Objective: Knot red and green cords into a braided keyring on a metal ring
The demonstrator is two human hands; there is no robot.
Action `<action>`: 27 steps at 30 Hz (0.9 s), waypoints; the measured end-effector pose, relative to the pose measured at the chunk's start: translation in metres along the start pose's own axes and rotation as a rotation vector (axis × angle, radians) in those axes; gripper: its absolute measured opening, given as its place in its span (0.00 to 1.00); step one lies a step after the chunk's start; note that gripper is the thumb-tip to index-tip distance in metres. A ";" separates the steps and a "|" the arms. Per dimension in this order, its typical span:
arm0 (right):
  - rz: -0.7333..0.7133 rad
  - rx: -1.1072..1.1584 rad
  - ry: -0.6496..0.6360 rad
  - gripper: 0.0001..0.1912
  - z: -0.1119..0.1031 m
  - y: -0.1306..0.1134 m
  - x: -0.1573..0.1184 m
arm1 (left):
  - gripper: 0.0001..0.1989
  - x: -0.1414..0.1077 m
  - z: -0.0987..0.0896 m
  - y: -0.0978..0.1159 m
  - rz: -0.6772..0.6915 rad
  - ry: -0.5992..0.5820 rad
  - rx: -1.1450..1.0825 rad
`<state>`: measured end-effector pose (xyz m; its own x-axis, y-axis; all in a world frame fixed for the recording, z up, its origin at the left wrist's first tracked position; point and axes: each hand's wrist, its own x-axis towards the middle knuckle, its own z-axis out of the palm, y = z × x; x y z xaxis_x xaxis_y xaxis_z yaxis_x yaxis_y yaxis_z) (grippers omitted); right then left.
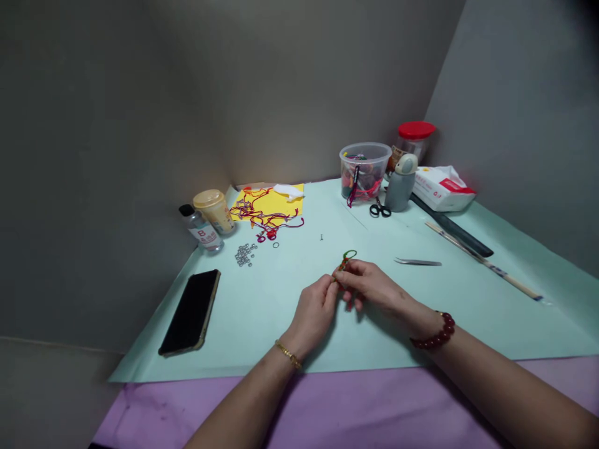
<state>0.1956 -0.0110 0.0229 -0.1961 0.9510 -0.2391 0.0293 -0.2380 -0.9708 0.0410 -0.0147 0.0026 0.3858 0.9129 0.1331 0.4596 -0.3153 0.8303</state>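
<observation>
Between my two hands is a braided cord [343, 264] in green and orange-red, with a green loop standing up at its top end. My left hand [317, 307] is closed, its thumb and fingers pinching the cord's lower part. From the other side, my right hand [372, 285] pinches the cord just under the loop, with its lower fingers curled beneath. A bit of red shows below the right fingers. The rest of the cord is hidden by the fingers. On the mat beyond my hands lies a tiny metal piece [321, 237], too small to name.
Tweezers [418, 262] lie to the right, near wrapped sticks [486, 265] and a dark long case [453, 231]. Behind stand a tub of cords [365, 171], scissors [380, 209] and a grey bottle [400, 187]. Leftward are a phone [191, 312], small beads [244, 255] and red cords [266, 218].
</observation>
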 end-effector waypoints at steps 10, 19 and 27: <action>0.007 -0.035 0.059 0.11 0.009 0.007 0.002 | 0.13 -0.003 0.002 -0.001 0.051 0.067 0.225; -0.078 0.043 0.079 0.13 0.012 0.012 0.001 | 0.11 -0.003 0.002 0.006 0.010 0.057 -0.007; -0.117 0.059 0.141 0.13 0.014 0.011 0.001 | 0.16 0.002 0.002 0.000 -0.126 0.077 -0.178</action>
<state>0.1819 -0.0153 0.0118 -0.0554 0.9901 -0.1293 -0.0439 -0.1317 -0.9903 0.0437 -0.0137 0.0017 0.2687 0.9615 0.0580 0.3490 -0.1533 0.9245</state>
